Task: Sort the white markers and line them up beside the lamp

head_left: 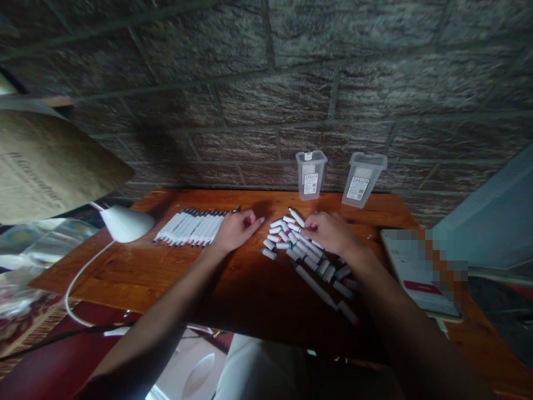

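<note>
I log one marker pile [311, 262] midway along the surface [245, 286], one marker row [192, 229] nearer its left edge. Right hand [331, 232]: at pile; left hand [235, 229]: at row; whether either grips, I cannot tell. Rear edge: two containers [319, 171], labels [310, 184] illegible.

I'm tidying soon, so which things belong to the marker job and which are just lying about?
Part of the job:
Row of slim white markers at the left hand
Pile of white, coloured-ended caps and markers at the right hand
Two clear plastic containers, probably

Apparently lying about:
Pale-edged rectangular phone or tablet
White cone with white cord, perhaps a lamp
</note>
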`<state>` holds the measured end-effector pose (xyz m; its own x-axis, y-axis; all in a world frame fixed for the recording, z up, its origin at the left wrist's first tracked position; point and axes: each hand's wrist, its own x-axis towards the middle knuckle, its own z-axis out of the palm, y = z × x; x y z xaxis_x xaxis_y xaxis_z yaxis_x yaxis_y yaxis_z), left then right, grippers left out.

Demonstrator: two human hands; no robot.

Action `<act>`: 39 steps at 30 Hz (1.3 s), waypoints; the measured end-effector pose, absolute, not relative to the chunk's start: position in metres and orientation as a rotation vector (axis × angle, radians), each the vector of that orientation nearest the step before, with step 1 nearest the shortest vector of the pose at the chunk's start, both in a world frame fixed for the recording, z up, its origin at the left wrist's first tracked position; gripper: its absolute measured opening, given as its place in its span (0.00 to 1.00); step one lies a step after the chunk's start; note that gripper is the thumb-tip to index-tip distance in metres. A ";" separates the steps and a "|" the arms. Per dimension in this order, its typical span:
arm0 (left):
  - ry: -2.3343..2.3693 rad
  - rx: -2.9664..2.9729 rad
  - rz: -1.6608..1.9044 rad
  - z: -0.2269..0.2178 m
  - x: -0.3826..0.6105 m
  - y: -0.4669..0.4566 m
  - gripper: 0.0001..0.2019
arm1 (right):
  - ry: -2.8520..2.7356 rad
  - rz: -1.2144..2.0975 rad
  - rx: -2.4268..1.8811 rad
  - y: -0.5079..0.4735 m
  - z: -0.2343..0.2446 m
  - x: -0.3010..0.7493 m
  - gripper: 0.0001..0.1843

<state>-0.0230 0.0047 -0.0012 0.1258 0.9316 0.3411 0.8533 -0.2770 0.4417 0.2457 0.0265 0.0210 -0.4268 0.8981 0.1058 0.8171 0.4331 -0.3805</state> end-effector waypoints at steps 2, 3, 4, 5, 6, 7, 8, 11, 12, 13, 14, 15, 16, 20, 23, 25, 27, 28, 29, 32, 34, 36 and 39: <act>1.779 2.241 0.845 -0.002 -0.022 0.005 0.20 | -2.423 0.388 -1.503 0.024 0.023 0.244 0.08; 1.772 2.236 0.843 -0.002 -0.022 0.005 0.20 | -2.432 0.383 -1.516 0.022 0.024 0.244 0.08; 1.766 2.232 0.843 -0.002 -0.022 0.005 0.20 | -2.439 0.380 -1.526 0.021 0.025 0.243 0.09; 1.761 2.230 0.846 -0.002 -0.022 0.004 0.20 | -2.448 0.377 -1.533 0.020 0.026 0.242 0.09; 1.759 2.232 0.852 -0.002 -0.022 0.004 0.20 | -2.458 0.373 -1.536 0.019 0.026 0.242 0.10; 1.757 2.235 0.859 -0.002 -0.021 0.004 0.20 | -2.466 0.367 -1.535 0.019 0.026 0.242 0.10; 1.753 2.242 0.867 -0.002 -0.021 0.004 0.20 | -2.471 0.359 -1.532 0.019 0.025 0.241 0.10; 1.734 2.262 0.878 -0.003 -0.020 0.004 0.19 | -2.469 0.343 -1.526 0.020 0.024 0.241 0.11; 1.724 2.266 0.876 -0.004 -0.020 0.004 0.19 | -2.469 0.344 -1.529 0.020 0.023 0.241 0.11; 1.714 2.268 0.872 -0.004 -0.019 0.004 0.19 | -2.470 0.348 -1.534 0.020 0.023 0.240 0.11; 1.706 2.268 0.865 -0.005 -0.019 0.005 0.19 | -2.473 0.349 -1.540 0.019 0.023 0.240 0.11; 1.699 2.266 0.856 -0.006 -0.019 0.005 0.19 | -2.477 0.347 -1.544 0.019 0.023 0.239 0.11; 1.695 2.263 0.846 -0.006 -0.019 0.005 0.19 | -2.480 0.342 -1.547 0.018 0.023 0.239 0.11; 1.672 2.262 0.788 -0.007 -0.018 0.005 0.20 | -2.475 0.320 -1.549 0.017 0.024 0.237 0.12; 1.640 2.278 0.760 -0.006 -0.018 0.005 0.19 | -2.471 0.330 -1.555 0.016 0.024 0.236 0.12; 1.629 2.283 0.753 -0.007 -0.018 0.005 0.18 | -2.478 0.335 -1.542 0.015 0.023 0.236 0.12; 1.622 2.284 0.753 -0.008 -0.019 0.006 0.18 | -2.481 0.334 -1.522 0.016 0.022 0.235 0.12; 1.621 2.283 0.755 -0.008 -0.020 0.006 0.17 | -2.480 0.332 -1.514 0.016 0.021 0.235 0.13; 1.621 2.281 0.756 -0.009 -0.020 0.006 0.17 | -2.480 0.331 -1.503 0.016 0.021 0.235 0.13; 1.620 2.274 0.749 -0.009 -0.020 0.006 0.17 | -2.482 0.323 -1.460 0.015 0.020 0.234 0.13; 1.608 2.282 0.736 -0.009 -0.019 0.006 0.17 | -2.488 0.340 -1.444 0.014 0.020 0.233 0.13; 1.588 2.299 0.723 -0.010 -0.018 0.005 0.18 | -2.497 0.367 -1.446 0.013 0.022 0.232 0.13; 1.558 2.328 0.703 -0.012 -0.018 0.006 0.18 | -2.510 0.378 -1.442 0.009 0.023 0.228 0.13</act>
<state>-0.0181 0.0056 -0.0117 0.3105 0.9169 0.2508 0.7949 -0.3952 0.4605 0.2283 0.0091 0.0228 -0.4934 0.8675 0.0633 0.8105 0.4849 -0.3285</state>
